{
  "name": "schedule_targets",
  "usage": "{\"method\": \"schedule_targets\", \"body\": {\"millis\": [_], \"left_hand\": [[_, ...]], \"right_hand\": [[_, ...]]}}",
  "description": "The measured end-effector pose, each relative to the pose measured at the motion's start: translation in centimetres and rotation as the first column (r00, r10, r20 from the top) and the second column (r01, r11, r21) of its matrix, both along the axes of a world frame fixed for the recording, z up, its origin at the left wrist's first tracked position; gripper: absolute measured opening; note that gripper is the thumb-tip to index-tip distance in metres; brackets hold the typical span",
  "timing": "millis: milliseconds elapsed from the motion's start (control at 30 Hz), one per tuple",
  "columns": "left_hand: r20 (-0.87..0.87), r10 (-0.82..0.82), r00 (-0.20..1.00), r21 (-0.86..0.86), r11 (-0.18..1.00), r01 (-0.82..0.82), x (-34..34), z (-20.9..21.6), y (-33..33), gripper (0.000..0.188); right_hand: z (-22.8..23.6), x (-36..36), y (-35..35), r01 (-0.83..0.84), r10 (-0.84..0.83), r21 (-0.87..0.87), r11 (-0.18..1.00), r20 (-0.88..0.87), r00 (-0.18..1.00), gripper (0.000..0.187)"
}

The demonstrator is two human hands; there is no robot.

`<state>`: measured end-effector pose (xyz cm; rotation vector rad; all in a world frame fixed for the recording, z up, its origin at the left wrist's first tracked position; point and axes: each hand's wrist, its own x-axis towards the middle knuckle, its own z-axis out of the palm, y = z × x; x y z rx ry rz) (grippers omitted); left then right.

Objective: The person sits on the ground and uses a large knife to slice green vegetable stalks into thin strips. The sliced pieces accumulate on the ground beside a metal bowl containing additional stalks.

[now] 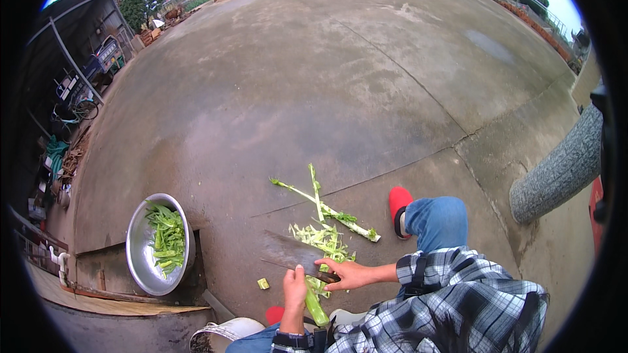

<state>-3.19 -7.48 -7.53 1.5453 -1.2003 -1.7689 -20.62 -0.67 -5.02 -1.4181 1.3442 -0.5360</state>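
My right hand (pixel 345 274) is closed around the dark handle of a cleaver (pixel 291 253), whose broad blade points left and away from me. Close beside it, my left hand (pixel 295 292) is closed at the upper end of a peeled, light green lettuce stem (pixel 316 308), just under the blade. Its fingers are partly hidden. Beneath and beyond the blade, a heap of pale green peelings (pixel 333 240) lies on the concrete. Two whole stalks (pixel 356 225) rest crossed past the heap. A small cut chunk (pixel 263 284) sits to the left.
A metal basin (pixel 136 261) with green pieces (pixel 169 238) stands at the left. A white bucket (pixel 226 330) is near my legs, by a low wall and white pipe (pixel 61 265). On the right rises a round stone pillar (pixel 556 167). A shed (pixel 72 46) with a bicycle (pixel 78 111) stands far left.
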Motion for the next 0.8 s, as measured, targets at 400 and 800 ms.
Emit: {"method": "schedule_targets", "body": {"millis": [400,800], "left_hand": [[-0.065,-0.017,0.998,-0.002,1.0,0.016,-2.3,2.4,1.5,0.033],[-0.56,0.228,0.796,0.138,0.974,-0.182,-1.0,5.1,-0.2,0.031]], "right_hand": [[0.7,-0.3,0.5,0.324,-0.325,0.021,0.946,0.024,0.945,0.057],[3.0,-3.0,-2.4,0.556,-0.364,-0.193,0.808,0.578,0.73,0.055]]}}
